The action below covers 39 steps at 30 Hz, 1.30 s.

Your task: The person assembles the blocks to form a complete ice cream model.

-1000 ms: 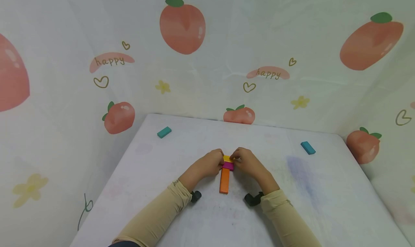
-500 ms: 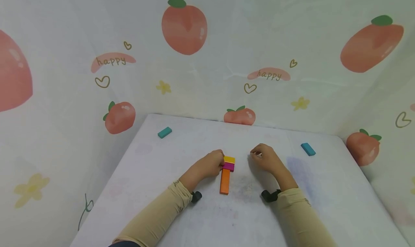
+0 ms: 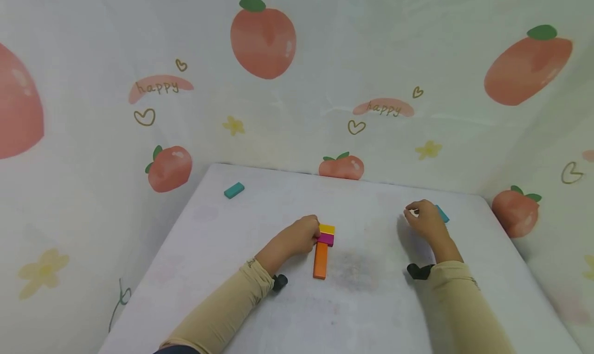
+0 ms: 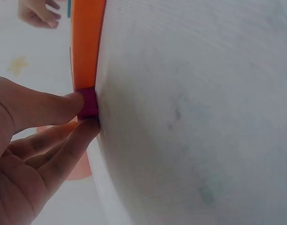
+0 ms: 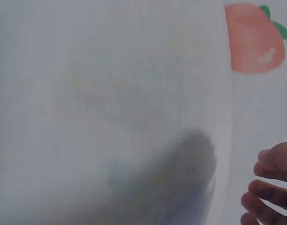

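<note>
At the middle of the table (image 3: pixel 371 318), magenta block (image 3: pixel 327 239) sits between near orange block (image 3: pixel 320 261) and far yellow block (image 3: pixel 327 229). Left hand (image 3: pixel 302 234): grip clamped on magenta's left end. Right hand (image 3: pixel 428 224): above the table, fingers loosely curved, spaced; partly hides blue block (image 3: pixel 443 214). Teal block (image 3: pixel 234 190) far left; peach-printed cloth (image 3: pixel 297 122) behind.

Before me, the white worktop (image 3: pixel 371 312) bears a grey smudge (image 3: pixel 356 271) right of the orange block (image 3: pixel 320 261), which lies lengthwise toward me. The magenta block (image 3: pixel 327 239) lies crosswise at its far end, the yellow block (image 3: pixel 327 229) just beyond. Farther off lie the teal block (image 3: pixel 234 190), on my left, and the blue block (image 3: pixel 443 214), partly hidden, on my right.
</note>
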Each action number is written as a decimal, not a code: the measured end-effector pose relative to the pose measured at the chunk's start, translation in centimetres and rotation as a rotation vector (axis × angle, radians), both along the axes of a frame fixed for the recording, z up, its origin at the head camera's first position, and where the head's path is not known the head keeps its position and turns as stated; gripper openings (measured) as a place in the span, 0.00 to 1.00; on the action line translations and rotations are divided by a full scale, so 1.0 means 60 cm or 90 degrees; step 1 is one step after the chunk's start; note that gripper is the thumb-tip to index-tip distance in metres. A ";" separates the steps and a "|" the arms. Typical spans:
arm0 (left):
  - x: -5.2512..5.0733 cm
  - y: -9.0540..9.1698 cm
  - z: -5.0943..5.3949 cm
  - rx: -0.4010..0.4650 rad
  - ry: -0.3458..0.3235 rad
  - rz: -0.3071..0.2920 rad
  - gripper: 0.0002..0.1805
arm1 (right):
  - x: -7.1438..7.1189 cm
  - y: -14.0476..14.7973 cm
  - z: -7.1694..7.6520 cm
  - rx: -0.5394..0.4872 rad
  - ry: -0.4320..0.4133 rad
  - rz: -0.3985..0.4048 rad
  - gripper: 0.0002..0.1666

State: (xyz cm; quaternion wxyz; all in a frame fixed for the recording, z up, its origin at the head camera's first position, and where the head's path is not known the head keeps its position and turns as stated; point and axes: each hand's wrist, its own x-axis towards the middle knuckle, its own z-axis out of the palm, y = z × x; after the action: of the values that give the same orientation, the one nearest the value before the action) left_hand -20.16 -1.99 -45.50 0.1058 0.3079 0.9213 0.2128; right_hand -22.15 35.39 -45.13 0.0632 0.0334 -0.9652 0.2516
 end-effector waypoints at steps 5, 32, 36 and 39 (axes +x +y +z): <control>-0.001 -0.002 0.002 0.001 -0.025 0.011 0.10 | -0.006 0.039 -0.005 0.018 0.019 -0.060 0.23; -0.003 0.003 0.000 -0.027 -0.008 0.014 0.07 | 0.001 0.126 -0.016 0.029 -0.062 -0.193 0.26; -0.003 0.004 -0.001 -0.030 -0.014 0.020 0.08 | 0.002 0.131 -0.013 0.017 -0.087 -0.196 0.26; -0.002 0.004 -0.001 -0.029 -0.016 0.024 0.08 | -0.001 0.135 -0.014 0.004 -0.106 -0.203 0.27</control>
State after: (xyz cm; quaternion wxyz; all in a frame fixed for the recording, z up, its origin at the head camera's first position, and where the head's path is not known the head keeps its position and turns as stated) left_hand -20.27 -1.73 -45.54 0.1207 0.2849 0.9302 0.1974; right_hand -22.22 43.47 -45.97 0.0218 -0.1410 -0.9609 0.2372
